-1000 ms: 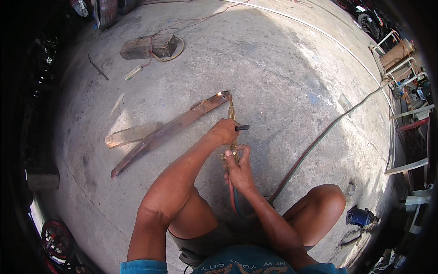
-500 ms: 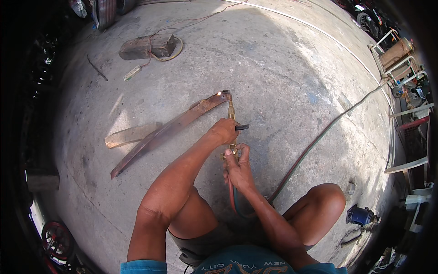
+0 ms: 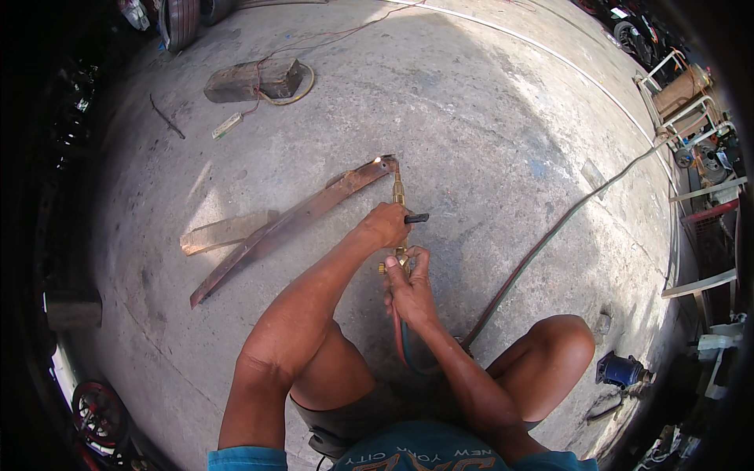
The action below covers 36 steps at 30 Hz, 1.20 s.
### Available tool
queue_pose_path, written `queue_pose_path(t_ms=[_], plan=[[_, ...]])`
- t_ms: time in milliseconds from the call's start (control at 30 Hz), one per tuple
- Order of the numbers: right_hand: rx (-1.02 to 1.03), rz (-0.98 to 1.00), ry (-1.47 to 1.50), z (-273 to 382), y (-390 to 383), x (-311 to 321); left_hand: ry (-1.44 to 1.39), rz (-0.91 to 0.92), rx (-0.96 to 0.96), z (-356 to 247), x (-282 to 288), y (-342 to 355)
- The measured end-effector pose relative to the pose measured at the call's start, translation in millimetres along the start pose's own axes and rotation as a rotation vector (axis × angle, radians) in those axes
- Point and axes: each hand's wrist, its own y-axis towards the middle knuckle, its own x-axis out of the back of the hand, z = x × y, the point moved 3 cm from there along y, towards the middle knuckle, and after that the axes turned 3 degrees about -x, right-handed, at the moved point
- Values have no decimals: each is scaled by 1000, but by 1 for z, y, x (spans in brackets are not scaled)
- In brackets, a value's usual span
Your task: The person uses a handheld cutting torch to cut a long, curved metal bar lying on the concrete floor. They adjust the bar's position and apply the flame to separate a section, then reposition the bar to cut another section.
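Note:
My left hand [image 3: 385,224] is closed round the upper part of a brass torch [image 3: 399,191], with a short black piece poking out to its right. Lower on the torch, my right hand [image 3: 411,286] grips the valve end, from which red and green hoses [image 3: 402,345] hang. The torch tip sits at the upper end of a long rusty metal bar [image 3: 298,226], where a small bright spot glows. A wooden plank [image 3: 217,233] lies beside the bar on the concrete, partly hidden by it.
A dark wooden block [image 3: 243,82] with wires and a hose sits at the upper left, near tires [image 3: 179,23]. The twin hose runs to white metal frames [image 3: 669,118] at right. A blue metal jack [image 3: 618,369] stands by my right knee; a red wheel [image 3: 94,412] is lower left.

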Motion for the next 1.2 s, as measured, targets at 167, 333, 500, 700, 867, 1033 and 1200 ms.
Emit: queue_pose_path(t_ms=[167, 333, 500, 700, 867, 1033, 1200], plan=[[0, -7, 2, 1, -1, -1, -6, -1, -15, 1, 0, 0], [0, -14, -12, 1, -1, 0, -17, -1, -1, 1, 0, 1], [-1, -14, -14, 1, -1, 0, -11, -7, -18, 2, -1, 2], [-1, -7, -4, 1, 0, 1, -14, 14, 9, -1, 2, 0], [1, -3, -8, 2, -1, 0, -60, 34, 63, 1, 3, 0], [11, 1, -8, 1, 0, 0, -33, -14, 5, 2, 2, -1], [12, 8, 0, -1, 1, -1, -41, 4, 25, 2, 2, -2]])
